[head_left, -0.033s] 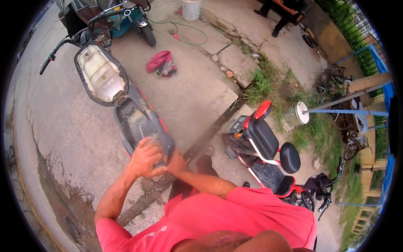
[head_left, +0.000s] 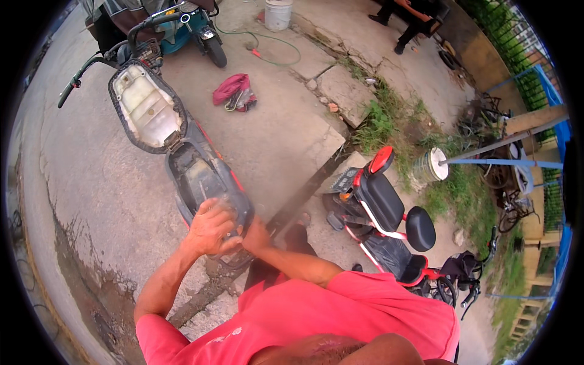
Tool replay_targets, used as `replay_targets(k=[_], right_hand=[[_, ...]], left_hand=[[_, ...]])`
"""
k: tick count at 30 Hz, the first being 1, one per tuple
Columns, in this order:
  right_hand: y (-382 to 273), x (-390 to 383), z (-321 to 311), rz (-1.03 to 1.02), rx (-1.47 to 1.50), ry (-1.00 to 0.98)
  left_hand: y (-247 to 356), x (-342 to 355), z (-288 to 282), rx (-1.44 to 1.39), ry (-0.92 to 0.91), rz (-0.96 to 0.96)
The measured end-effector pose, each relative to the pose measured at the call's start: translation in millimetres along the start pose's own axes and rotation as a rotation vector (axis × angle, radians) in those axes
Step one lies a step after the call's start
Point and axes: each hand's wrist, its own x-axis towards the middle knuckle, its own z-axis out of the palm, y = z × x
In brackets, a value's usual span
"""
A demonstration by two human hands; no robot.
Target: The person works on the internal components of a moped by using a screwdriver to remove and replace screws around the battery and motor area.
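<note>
An electric scooter (head_left: 238, 182) with black and red body panels stands in front of me, its tail toward me. Its seat (head_left: 147, 109) is tipped forward, showing the pale underside, and the storage well (head_left: 204, 176) lies uncovered. My left hand (head_left: 213, 228) is at the rear end of the tail, fingers curled and thumb bent inward. Something small and dark shows by its fingertips, too unclear to name. Close beside it, my right hand (head_left: 257, 237) is against the right side of the tail. Its fingers are mostly hidden.
A red and black scooter (head_left: 380, 201) stands to my right. Ahead are a pink cloth bundle (head_left: 232, 91), a green hose (head_left: 286, 61), a white bucket (head_left: 278, 14) and a teal three-wheeler (head_left: 176, 39). A concrete-filled bucket (head_left: 437, 163) holds a pole. Someone sits at the far right.
My left forearm and elbow have shifted slightly to the left. Both hands stay at the scooter's tail.
</note>
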Motion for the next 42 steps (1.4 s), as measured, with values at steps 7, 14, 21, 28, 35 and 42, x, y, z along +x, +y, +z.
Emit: replay_targets(k=[7, 14, 21, 28, 35, 42], right_hand=[[-4.4, -2.7, 0.2, 0.027, -0.012, 0.036], [-8.7, -2.7, -2.5, 0.071, -0.028, 0.008], [-14.0, -2.8, -9.8, 0.099, -0.041, -0.012], [-24.9, -7.2, -20.5, 0.104, -0.029, -0.019], [-25.1, -9.2, -16.2, 0.081, -0.020, 0.016], [-35.0, -9.9, -27.8, 0.122, -0.055, -0.040]], left_hand=[[10.9, -2.7, 22.2, 0.256, 0.129, -0.340], [17.8, -3.2, -18.9, 0.019, -0.232, -0.041], [9.1, -6.7, -15.1, 0.019, -0.290, -0.310], [1.3, -10.8, 29.7, -0.686, 0.039, -1.101], [-29.7, -68.4, 48.5, -1.394, 1.213, -1.357], [20.9, -55.0, 79.4, -1.216, 0.985, -1.118]])
